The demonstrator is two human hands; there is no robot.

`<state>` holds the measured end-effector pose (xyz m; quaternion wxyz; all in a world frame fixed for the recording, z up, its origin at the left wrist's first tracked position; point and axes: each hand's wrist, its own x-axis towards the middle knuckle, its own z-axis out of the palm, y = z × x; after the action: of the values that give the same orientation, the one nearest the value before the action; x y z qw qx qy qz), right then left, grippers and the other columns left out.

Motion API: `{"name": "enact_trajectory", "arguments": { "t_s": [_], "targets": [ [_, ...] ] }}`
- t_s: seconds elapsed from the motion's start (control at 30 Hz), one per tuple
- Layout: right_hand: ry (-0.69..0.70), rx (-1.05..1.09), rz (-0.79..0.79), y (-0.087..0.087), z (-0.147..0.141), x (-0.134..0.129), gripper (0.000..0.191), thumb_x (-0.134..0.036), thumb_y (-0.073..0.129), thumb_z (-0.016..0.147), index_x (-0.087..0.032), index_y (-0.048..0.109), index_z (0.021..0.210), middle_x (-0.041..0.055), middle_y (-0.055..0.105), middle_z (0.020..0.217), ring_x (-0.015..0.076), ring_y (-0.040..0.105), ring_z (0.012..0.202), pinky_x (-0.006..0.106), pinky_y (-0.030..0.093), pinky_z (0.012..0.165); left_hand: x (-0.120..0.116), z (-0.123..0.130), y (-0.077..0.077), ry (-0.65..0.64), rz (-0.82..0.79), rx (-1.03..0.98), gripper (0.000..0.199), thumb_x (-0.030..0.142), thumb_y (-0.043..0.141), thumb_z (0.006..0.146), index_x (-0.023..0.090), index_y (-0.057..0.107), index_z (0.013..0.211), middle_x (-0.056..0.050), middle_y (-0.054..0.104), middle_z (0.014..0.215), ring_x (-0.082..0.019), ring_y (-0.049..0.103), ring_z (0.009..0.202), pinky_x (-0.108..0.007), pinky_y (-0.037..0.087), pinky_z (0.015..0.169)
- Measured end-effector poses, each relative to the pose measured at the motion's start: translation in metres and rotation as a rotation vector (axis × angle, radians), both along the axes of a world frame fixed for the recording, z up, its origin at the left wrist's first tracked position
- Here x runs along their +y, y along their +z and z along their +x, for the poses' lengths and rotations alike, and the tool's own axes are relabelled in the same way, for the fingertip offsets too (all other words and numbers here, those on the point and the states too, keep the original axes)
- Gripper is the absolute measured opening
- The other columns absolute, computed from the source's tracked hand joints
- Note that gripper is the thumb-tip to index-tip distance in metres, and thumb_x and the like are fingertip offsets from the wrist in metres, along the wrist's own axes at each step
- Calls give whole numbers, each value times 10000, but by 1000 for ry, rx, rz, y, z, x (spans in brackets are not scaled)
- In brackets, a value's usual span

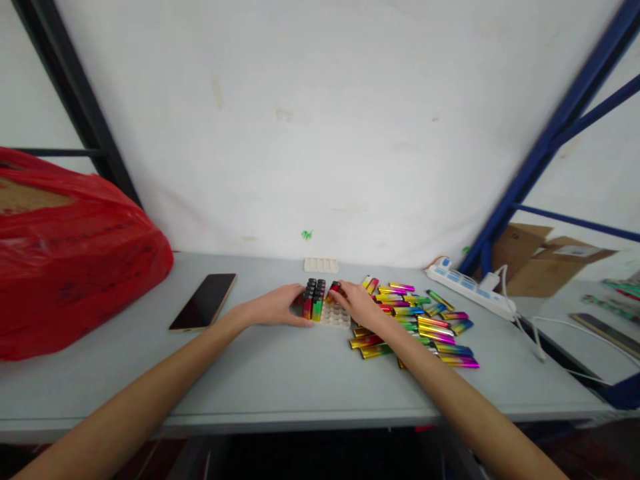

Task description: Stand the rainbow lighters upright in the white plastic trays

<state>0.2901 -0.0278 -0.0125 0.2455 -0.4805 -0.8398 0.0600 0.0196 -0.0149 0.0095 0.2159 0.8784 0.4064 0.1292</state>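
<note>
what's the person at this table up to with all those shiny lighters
The person's right hand holds a dark-topped lighter at a pale tray with rows of slots. The left hand is at the tray's other side, beside lighters standing upright in rows. Part of the tray is unfilled. To the right, many colourful lighters lie in a loose pile. A phone lies on the table to the left.

Even, fairly bright light with soft shadows; wide-angle distortion stretches the edges, and fine detail looks soft.
</note>
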Motion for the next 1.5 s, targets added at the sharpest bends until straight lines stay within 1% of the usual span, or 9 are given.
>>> {"name": "enact_trajectory", "arguments": {
  "t_s": [0.17, 0.33, 0.5, 0.6, 0.73, 0.87, 1.07, 1.3, 1.5],
  "targets": [
    [18, -148, 13, -6, -4, -3, 155, -298, 619, 1122, -167, 682, 1067, 133, 739, 1096, 251, 690, 1030, 340, 521, 924, 1, 0, -1, -7, 5, 15, 729, 733, 841, 748, 187, 680, 1202, -145, 770, 1238, -386, 722, 1115, -444, 562, 976],
    [31, -15, 74, 2, 6, -5, 316, -359, 445, 1190, -177, 702, 1216, 120, 740, 1138, 246, 687, 1103, 367, 520, 1028, -1, 0, 1, -3, -4, 23, 723, 748, 836, 744, 194, 672, 1180, -145, 766, 1239, -394, 723, 1123, -452, 560, 987],
    [-196, -112, 137, 4, 43, 13, 325, -213, 446, 1154, -151, 755, 1233, 195, 743, 1261, 291, 676, 1225, 428, 477, 1142, -2, 1, 3, 20, -12, 29, 736, 762, 840, 724, 199, 664, 1164, -142, 758, 1240, -395, 722, 1120, -445, 566, 980],
    [-252, -267, 13, 2, 60, 20, 289, -188, 500, 1126, -142, 784, 1099, 195, 781, 1160, 287, 716, 1134, 400, 499, 1083, -2, 1, 4, 25, -28, 21, 746, 763, 840, 716, 202, 660, 1173, -134, 755, 1232, -389, 717, 1121, -436, 572, 963],
    [-190, -314, -52, 6, 60, 21, 272, -214, 548, 1119, -142, 772, 983, 169, 788, 1109, 257, 731, 1083, 341, 507, 1029, -3, 2, 4, 19, -32, 58, 745, 761, 817, 742, 188, 646, 1186, -143, 747, 1235, -375, 709, 1100, -442, 568, 966],
    [-155, -184, -59, 9, 49, 21, 131, -101, 655, 1035, -132, 769, 1091, 150, 766, 1195, 216, 744, 1095, 310, 521, 1028, -2, 1, 3, 18, -21, 55, 776, 767, 817, 749, 187, 645, 1234, -151, 740, 1300, -385, 700, 1166, -454, 555, 1023],
    [-194, -98, -127, 6, 49, 21, 310, -174, 673, 1058, -137, 716, 1362, 156, 794, 1245, 238, 761, 1137, 357, 528, 1058, -2, 0, 2, 16, -18, 55, 782, 757, 827, 753, 185, 651, 1257, -146, 746, 1302, -384, 707, 1171, -449, 554, 1035],
    [-98, -67, -26, 6, 51, 20, 230, -133, 647, 1038, -151, 786, 1221, 151, 750, 1219, 225, 717, 1136, 338, 512, 1065, 0, -1, 1, 17, -25, 49, 795, 774, 829, 744, 187, 656, 1252, -143, 747, 1289, -381, 707, 1160, -433, 572, 988],
    [-105, 264, 1, 12, 44, 12, 239, -313, 473, 1120, -188, 630, 1250, 28, 734, 892, 190, 681, 747, 311, 511, 794, -2, 0, 2, 11, -4, 31, 733, 738, 841, 746, 196, 672, 1209, -117, 757, 1259, -367, 722, 1131, -424, 564, 994]
  ]
}}
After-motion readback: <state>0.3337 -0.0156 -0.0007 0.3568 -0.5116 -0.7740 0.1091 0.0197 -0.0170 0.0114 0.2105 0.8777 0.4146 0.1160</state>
